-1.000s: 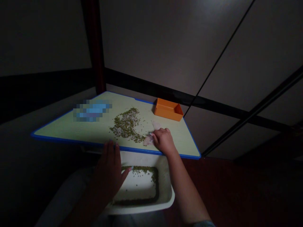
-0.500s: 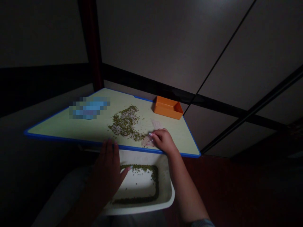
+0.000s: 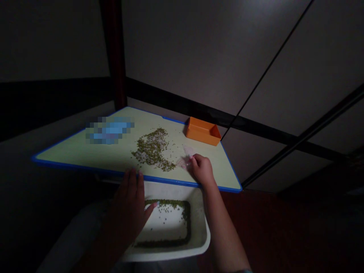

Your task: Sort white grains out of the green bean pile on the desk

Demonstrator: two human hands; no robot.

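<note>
My right hand (image 3: 202, 169) rests on the yellow tabletop (image 3: 220, 172), fingers curled in with thumb and forefinger together. A pale pinkish patch (image 3: 183, 163) shows at its fingertips; I cannot tell if it is something held or a mark on the table. Left of that hand lies a spread of small green beans or grains (image 3: 153, 147). My left hand (image 3: 129, 204) is over the left side of a white basin (image 3: 199, 216), fingers stretched toward the table's edge and thumb out over the basin. More green grains (image 3: 186, 212) line the basin's floor edges.
An orange open box (image 3: 202, 132) stands at the table's far right corner. A blurred blue item (image 3: 110, 131) lies on the left. Blue trim (image 3: 170, 181) edges the table. Panelled walls (image 3: 193, 49) rise behind, and a dark red floor (image 3: 256, 223) is at right.
My right hand has moved slightly up and right, away from the near edge. A few grains near that edge are gone, and more are scattered on the basin floor. My left hand stays put.
</note>
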